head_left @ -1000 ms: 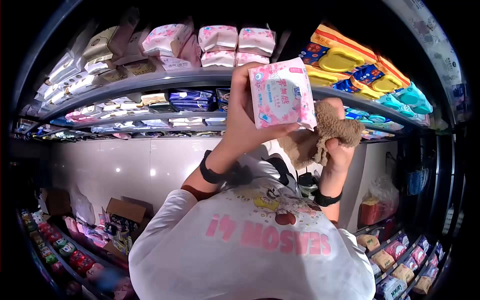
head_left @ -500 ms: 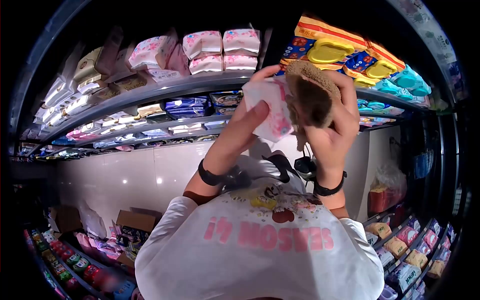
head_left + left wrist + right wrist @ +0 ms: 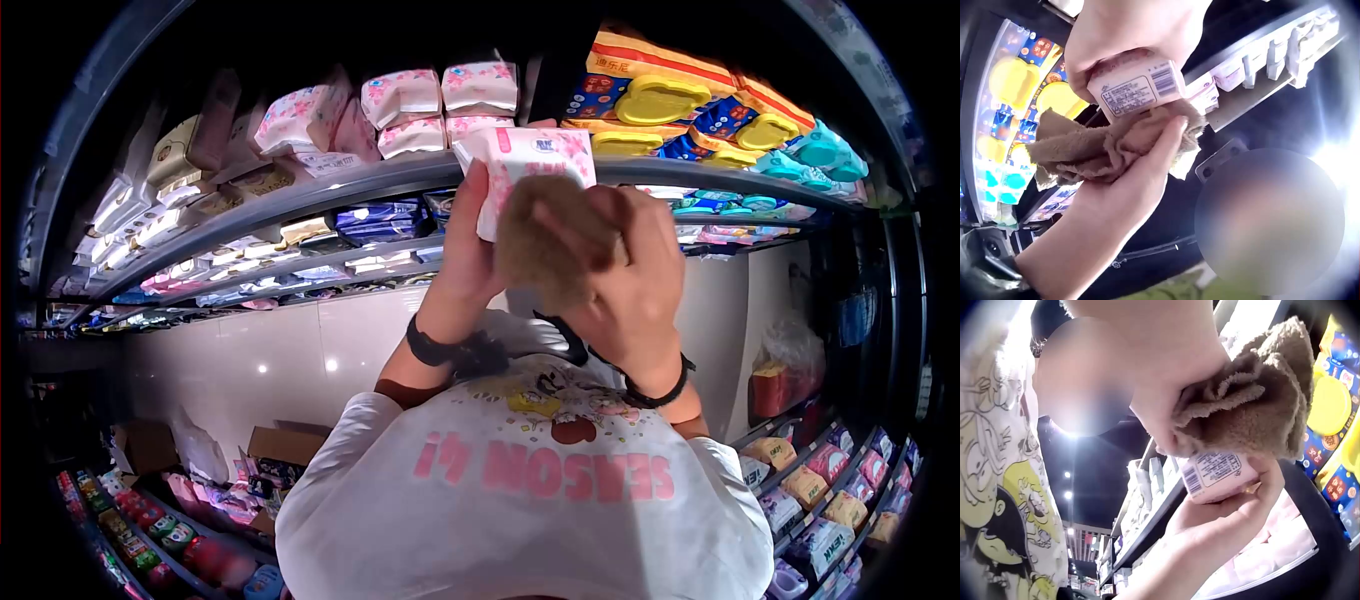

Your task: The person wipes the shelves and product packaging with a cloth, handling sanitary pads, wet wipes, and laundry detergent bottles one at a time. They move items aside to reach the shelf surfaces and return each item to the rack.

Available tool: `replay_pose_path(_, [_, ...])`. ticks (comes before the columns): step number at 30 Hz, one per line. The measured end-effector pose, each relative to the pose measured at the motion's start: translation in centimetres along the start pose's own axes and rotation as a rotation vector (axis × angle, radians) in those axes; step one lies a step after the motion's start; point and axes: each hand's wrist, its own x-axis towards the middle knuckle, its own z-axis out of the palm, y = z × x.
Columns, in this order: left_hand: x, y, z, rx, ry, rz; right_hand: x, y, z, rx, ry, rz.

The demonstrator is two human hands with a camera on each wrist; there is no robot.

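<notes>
My left hand (image 3: 468, 250) grips a pink flowered packet (image 3: 525, 155) from the left and holds it up in front of the shelves. My right hand (image 3: 615, 275) holds a crumpled brown cloth (image 3: 545, 240) and presses it on the packet's front, covering its lower half. In the left wrist view the left hand (image 3: 1129, 31) clasps the packet (image 3: 1141, 87) from above, label and barcode showing, and the right hand (image 3: 1138, 178) bunches the cloth (image 3: 1100, 147) under it. In the right wrist view the cloth (image 3: 1254, 406) lies over the packet (image 3: 1219, 475), with the left hand (image 3: 1222, 519) beneath.
Store shelves (image 3: 330, 180) curve across ahead, stacked with pink packets (image 3: 440, 100), blue packs (image 3: 375, 215) and yellow-orange packs (image 3: 680, 95). A white counter wall (image 3: 270, 350) stands below. Cardboard boxes (image 3: 285, 445) and lower racks of goods (image 3: 820, 490) flank me.
My right hand has brought the brown cloth from beside the packet onto its front. The packet has shifted slightly left and now shows only its top above the cloth.
</notes>
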Motion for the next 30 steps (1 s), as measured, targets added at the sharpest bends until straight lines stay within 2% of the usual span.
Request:
replay_pose_path(1, [-0.1,0.3,0.6,-0.042,0.081,-0.042,-0.2,0.1,0.2,0.04,-0.031,-0.089])
replay_pose_path(2, [-0.3,0.6,0.1,-0.148,-0.043,-0.086,-0.2,-0.1,0.2,0.068,-0.096,-0.107])
replay_pose_path(5, [-0.1,-0.2,-1.8,-0.221,0.03,-0.047,-0.6,2.1,-0.1,0.039,-0.02,-0.117])
replay_pose_path(6, [0.0,-0.3,-1.7,-0.368,-0.091,-0.078,-0.1,2.2,-0.7,0.061,0.001,-0.018])
replay_pose_path(7, [-0.1,-0.4,-0.3,0.113,0.191,0.013,-0.3,3.0,-0.7,0.024,0.047,0.01])
replay_pose_path(10, [-0.1,-0.4,-2.0,-0.083,-0.053,-0.016,-0.2,4.0,-1.1,0.127,0.071,0.168])
replay_pose_path(11, [-0.1,-0.4,-2.2,-0.083,-0.052,-0.013,-0.3,4.2,-1.1,0.148,0.075,0.2])
replay_pose_path(13, [0.1,-0.4,-1.6,-0.21,-0.111,-0.029,-0.1,3.8,-1.2,0.136,0.063,0.175])
replay_pose_path(15, [0.3,-0.5,-1.0,-0.184,-0.054,-0.039,-0.3,3.2,-0.8,0.043,0.073,0.112])
replay_pose_path(17, [0.5,-0.7,-1.5,-0.245,-0.163,-0.023,-0.3,2.1,-0.5,0.003,0.074,0.023])
replay_pose_path(18, [0.5,-0.8,-1.7,-0.36,-0.29,-0.046,-0.5,1.8,-0.5,0.005,0.059,0.003])
replay_pose_path(19, [0.6,-0.7,-1.3,-0.126,0.005,-0.04,-0.8,1.7,-0.4,0.007,0.046,-0.02])
replay_pose_path(21, [0.7,-0.6,-1.1,-0.102,-0.037,-0.022,-1.1,1.8,-0.4,0.032,0.048,-0.036])
replay_pose_path(23, [0.7,-0.6,-1.1,-0.119,0.043,-0.061,-1.5,1.9,-0.6,0.114,0.005,-0.05])
replay_pose_path(24, [0.5,-0.5,-1.3,-0.156,-0.016,-0.063,-1.8,2.3,-0.5,0.148,0.025,-0.025])
replay_pose_path(25, [0.6,-0.9,-2.1,-0.335,-0.222,-0.058,-1.9,2.4,-0.5,0.127,0.07,0.031])
replay_pose_path(27, [0.6,-0.9,-2.2,-0.394,-0.235,-0.116,-1.8,2.6,-0.7,0.176,0.103,0.217])
replay_pose_path(30, [0.5,-1.1,-2.5,-0.451,-0.215,-0.131,-1.7,3.9,-0.8,0.212,0.108,0.215])
